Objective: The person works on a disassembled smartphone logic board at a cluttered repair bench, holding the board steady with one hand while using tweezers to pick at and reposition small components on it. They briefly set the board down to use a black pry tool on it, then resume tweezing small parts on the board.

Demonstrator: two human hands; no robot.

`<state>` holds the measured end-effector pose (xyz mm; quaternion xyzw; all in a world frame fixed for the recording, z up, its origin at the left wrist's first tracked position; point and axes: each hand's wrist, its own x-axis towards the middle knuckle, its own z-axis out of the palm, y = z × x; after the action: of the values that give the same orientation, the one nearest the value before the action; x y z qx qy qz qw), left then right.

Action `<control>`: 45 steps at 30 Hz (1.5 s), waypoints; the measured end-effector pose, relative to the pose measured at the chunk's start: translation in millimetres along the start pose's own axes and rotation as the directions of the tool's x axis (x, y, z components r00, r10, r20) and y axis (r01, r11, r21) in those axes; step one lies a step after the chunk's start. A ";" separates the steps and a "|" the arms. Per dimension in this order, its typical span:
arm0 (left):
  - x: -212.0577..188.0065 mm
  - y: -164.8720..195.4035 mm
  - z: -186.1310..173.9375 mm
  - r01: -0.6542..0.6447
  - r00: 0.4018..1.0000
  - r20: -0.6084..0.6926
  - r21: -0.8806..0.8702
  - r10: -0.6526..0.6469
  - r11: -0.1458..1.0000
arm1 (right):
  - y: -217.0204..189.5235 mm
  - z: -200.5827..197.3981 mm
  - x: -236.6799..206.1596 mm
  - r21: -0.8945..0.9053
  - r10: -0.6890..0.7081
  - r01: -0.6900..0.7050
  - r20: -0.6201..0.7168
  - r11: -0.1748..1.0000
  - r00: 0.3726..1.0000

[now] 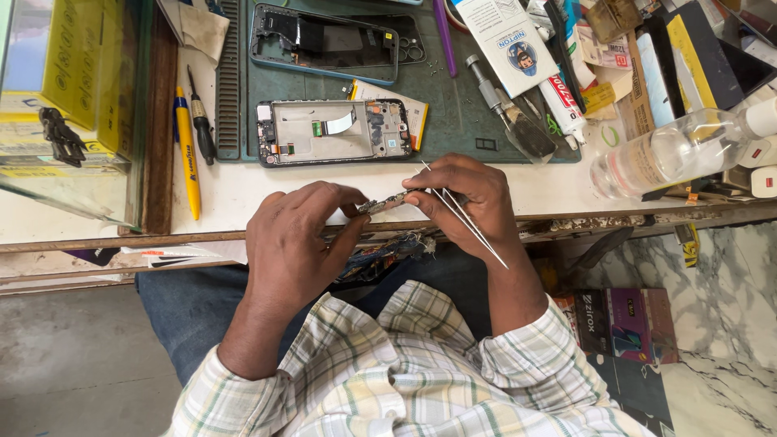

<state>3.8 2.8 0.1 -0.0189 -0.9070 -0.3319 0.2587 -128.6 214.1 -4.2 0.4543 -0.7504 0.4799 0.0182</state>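
My left hand pinches one end of a small circuit board at the front edge of the white workbench. My right hand grips the board's other end and also holds a pair of thin metal tweezers, which lie along the hand and point back toward my wrist. Just beyond my hands, an opened phone frame with bare inner parts and a flex cable lies on the dark green work mat.
A second phone shell lies farther back on the mat. A yellow pen and a small screwdriver lie at the left. A clear plastic bottle, glue tubes, boxes and a scraper tool crowd the right side. A glass case stands at the left.
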 end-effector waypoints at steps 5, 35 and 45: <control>0.1 -0.7 1.3 0.011 1.000 0.007 0.008 -0.011 1.000 | -0.7 -0.9 -1.4 -0.012 0.006 -0.006 0.005 1.000 1.000; -8.6 -7.7 10.7 -0.055 0.987 -0.150 0.016 0.057 0.998 | 10.2 -1.0 -8.4 0.005 -0.069 0.069 -0.016 0.998 0.997; -2.9 -0.1 1.8 0.085 0.994 -0.057 -0.106 -0.092 0.991 | 7.6 -1.7 -5.1 0.148 0.051 -0.047 -0.024 0.988 0.998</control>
<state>5.5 4.2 -2.5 0.0183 -0.8800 -0.3901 0.2704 -131.6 219.7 -10.9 0.4289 -0.7235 0.5407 -0.0167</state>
